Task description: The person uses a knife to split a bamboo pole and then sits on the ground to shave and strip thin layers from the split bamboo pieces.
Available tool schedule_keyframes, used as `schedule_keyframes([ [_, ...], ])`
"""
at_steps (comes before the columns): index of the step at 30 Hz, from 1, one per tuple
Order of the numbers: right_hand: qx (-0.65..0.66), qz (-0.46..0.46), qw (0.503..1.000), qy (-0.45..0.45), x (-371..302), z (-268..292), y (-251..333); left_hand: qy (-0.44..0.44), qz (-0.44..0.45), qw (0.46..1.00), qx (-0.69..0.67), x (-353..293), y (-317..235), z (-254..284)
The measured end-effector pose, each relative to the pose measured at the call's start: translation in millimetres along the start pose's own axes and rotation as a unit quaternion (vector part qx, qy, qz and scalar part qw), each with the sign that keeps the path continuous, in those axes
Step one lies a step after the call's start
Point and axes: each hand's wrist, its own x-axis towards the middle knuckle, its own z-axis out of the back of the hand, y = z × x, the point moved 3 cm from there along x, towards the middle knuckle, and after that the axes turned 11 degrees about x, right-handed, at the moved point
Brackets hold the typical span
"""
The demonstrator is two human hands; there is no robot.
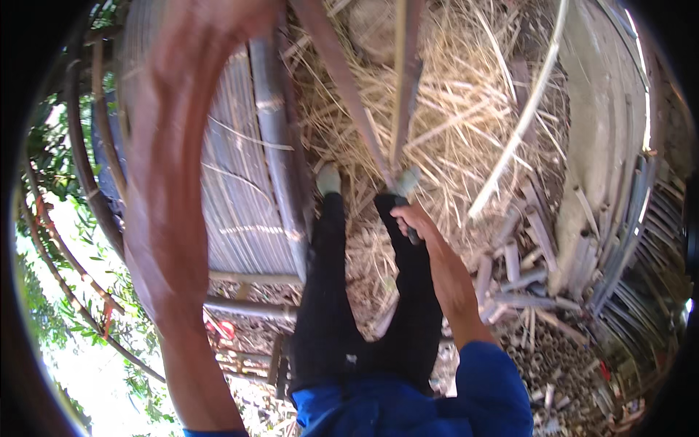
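My right hand [412, 218] is closed round a dark-handled tool [413, 236], held low in front of my right leg; its working end cannot be made out. Two long brown bamboo strips [348, 84] run from the top edge and come together in a V just above that hand, by my right foot. Stretched far forward on the left is my left arm, blurred by motion. At the top edge my left hand [237, 16] is partly cut off and its fingers are hidden, close to the upper end of the left strip.
Pale shavings and thin strips [459, 73] litter the ground ahead. A slatted bamboo platform [237, 167] with a thick pole edge stands left of my legs. Short cut bamboo pieces [520, 255] lie in a heap at right, and a long pale strip [528, 116] slants above them.
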Motion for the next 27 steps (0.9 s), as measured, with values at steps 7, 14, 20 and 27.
schedule_keyframes([
  [7,-0.413,0.247,0.866,-0.136,4,3,28,-0.143,0.110,0.978,0.104,-10,-26,-24],
  [14,-0.065,0.045,0.997,-0.018,-9,-10,14,-0.127,0.116,0.969,0.177,-1,-27,-31],
  [20,-0.200,0.141,0.966,-0.086,9,12,-2,-0.249,0.092,0.964,-0.026,-46,-16,-39],
  [27,-0.323,0.326,0.875,-0.156,-104,-23,25,-0.366,0.033,0.923,-0.113,-89,-123,34],
])
